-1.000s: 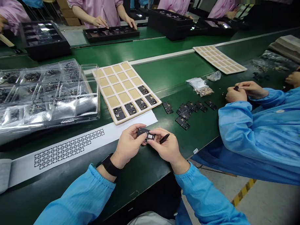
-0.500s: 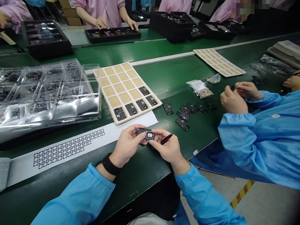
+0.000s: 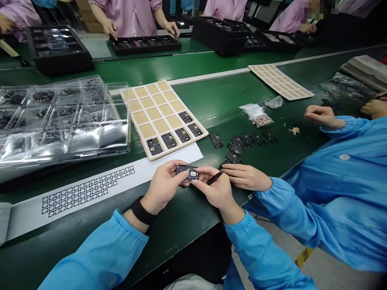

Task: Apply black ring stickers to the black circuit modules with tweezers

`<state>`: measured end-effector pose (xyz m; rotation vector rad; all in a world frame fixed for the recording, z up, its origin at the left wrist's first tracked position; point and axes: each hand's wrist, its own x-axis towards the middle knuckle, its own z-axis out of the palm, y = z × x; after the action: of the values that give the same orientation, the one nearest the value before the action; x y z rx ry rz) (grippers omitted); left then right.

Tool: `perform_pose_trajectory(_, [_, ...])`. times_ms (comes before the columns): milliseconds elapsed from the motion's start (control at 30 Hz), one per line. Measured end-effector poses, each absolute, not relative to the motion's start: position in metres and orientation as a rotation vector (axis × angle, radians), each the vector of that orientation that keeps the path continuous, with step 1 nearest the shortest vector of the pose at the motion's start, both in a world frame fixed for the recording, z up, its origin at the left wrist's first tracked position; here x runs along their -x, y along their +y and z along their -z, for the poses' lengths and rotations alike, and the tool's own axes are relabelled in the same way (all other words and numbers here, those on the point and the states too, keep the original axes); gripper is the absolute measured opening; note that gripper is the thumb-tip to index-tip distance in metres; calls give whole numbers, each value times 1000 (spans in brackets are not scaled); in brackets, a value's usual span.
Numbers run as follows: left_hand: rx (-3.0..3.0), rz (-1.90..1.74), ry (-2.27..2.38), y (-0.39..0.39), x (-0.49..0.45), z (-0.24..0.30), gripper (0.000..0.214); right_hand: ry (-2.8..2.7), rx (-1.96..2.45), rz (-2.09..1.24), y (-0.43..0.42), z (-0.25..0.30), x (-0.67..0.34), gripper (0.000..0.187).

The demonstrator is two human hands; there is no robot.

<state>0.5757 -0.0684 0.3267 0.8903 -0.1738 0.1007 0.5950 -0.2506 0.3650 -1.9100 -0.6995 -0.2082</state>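
My left hand is closed on the left end of a small black plastic part, with the thumb on its top face. A pale rectangular patch shows near the part's right end. My right hand pinches that right end with thumb and index finger, and a slim black pen-like tool sits in its grip. Part of the tool is hidden by the fingers. Both hands are above the green bench, just in front of a white strip with printed black rings.
Beyond my hands lies a cream grid tray holding several black parts. Loose black parts are piled to the right, near a co-worker's hand. A clear compartment tray stands left; small bags lie farther back.
The co-worker's one hand has come across to the loose black parts beside my right hand, uncovering a small heap of bits. My own hands and the part have barely moved.
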Motion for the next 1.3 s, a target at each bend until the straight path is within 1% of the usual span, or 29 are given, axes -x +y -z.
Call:
perform_pose_trajectory(200, [-872, -136, -166, -71, -577, -324, 44, -729, 1944, 304, -253, -362, -595, 16])
perform_pose_trajectory(533, [-890, -196, -185, -72, -575, -325, 43, -757, 1999, 341, -253, -364, -594, 5])
perform_pose_trajectory(867, [-931, -209, -188, -74, -575, -323, 40, -700, 1985, 301, -251, -365, -592, 13])
perform_pose_trajectory(967, [-957, -221, -194, -74, -575, -321, 37, -643, 1957, 252, -251, -365, -593, 24])
perform_pose_trajectory(1067, [-992, -239, -207, -75, -576, -319, 31, -601, 1932, 204, -251, -366, -594, 29])
perform_pose_trajectory(1167, [-1040, -260, -227, -75, -577, -315, 26, -578, 1934, 177, -251, -369, -597, 29])
perform_pose_trajectory(1300, [-1105, -303, -245, -77, -577, -310, 24, -567, 1978, 141, -251, -374, -598, 26])
